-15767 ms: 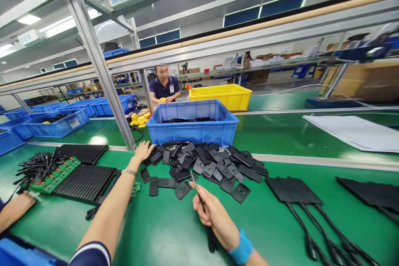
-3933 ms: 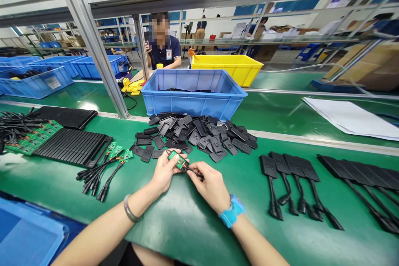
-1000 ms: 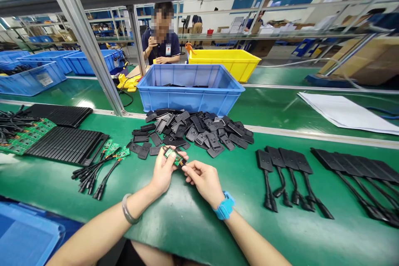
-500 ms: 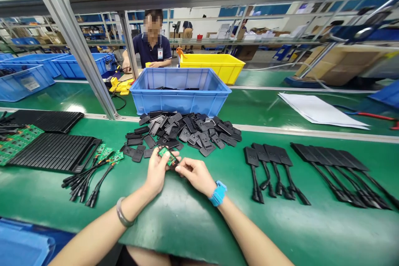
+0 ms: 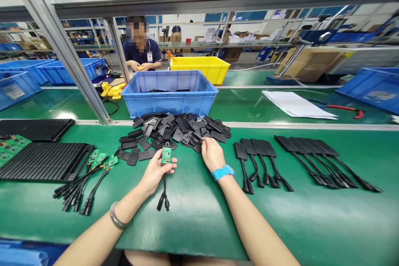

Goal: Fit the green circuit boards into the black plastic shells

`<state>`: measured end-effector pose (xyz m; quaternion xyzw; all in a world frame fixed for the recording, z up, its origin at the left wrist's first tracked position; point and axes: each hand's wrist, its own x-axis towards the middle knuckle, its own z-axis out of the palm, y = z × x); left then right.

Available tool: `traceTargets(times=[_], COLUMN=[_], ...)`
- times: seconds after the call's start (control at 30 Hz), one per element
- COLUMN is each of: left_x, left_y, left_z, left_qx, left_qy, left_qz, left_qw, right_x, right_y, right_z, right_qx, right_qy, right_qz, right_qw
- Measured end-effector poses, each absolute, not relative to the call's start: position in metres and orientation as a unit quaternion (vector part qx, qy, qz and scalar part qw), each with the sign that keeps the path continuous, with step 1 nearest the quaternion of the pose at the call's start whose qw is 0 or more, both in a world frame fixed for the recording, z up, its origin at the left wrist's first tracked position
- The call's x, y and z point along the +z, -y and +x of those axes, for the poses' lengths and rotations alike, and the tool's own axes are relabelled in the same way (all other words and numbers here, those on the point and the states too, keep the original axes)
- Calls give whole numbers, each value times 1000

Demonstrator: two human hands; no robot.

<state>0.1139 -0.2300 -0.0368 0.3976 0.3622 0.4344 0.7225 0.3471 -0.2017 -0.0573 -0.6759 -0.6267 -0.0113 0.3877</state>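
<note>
My left hand [image 5: 156, 171] is closed around a green circuit board [image 5: 166, 156] that stands upright, with a dark rim showing at its top edge. A forked black cable [image 5: 164, 193] hangs from the board's lower end, its two plugs pointing toward me. At the right front of a heap of black plastic covers [image 5: 168, 129], my right hand [image 5: 213, 153] pinches one black plastic cover [image 5: 196, 137] by its edge. Whether that cover is lifted clear of the others I cannot tell.
Boards with cables [image 5: 99, 160] lie left beside black slotted racks [image 5: 46, 160]. Finished-looking black cased cables [image 5: 262, 149] lie in rows at right. Behind the heap stands a blue bin [image 5: 170, 102], then a yellow bin [image 5: 202, 68]. A co-worker [image 5: 141, 50] sits opposite, beyond a metal post [image 5: 71, 58].
My right hand has left the board and moved right and forward to the heap. My left hand now holds the board upright, and its cable shows hanging down. The whole view has shifted slightly.
</note>
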Motion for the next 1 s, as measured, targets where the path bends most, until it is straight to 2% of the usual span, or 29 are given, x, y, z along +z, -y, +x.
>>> traceTargets(times=[0.07, 0.23, 0.3, 0.6, 0.8, 1.0], left_x=[-37, -38, -40, -43, -44, -44], left_y=[230, 229, 228, 232, 233, 233], left_z=[113, 116, 117, 118, 119, 120], left_qx=[420, 377, 361, 295, 306, 306], left_qy=[-363, -357, -344, -310, -333, -360], left_qz=[410, 448, 457, 476, 522, 545], left_qw=[724, 728, 737, 768, 723, 692], right_x=[-46, -20, -16, -28, -38, -36], right_y=[209, 229, 234, 237, 237, 236], right_z=[342, 322, 313, 292, 285, 286], right_qx=[30, 431, 488, 479, 525, 563], right_qy=[624, 605, 587, 565, 507, 483], right_qz=[-661, -492, -445, -464, -457, -461], right_qw=[414, 455, 469, 485, 508, 487])
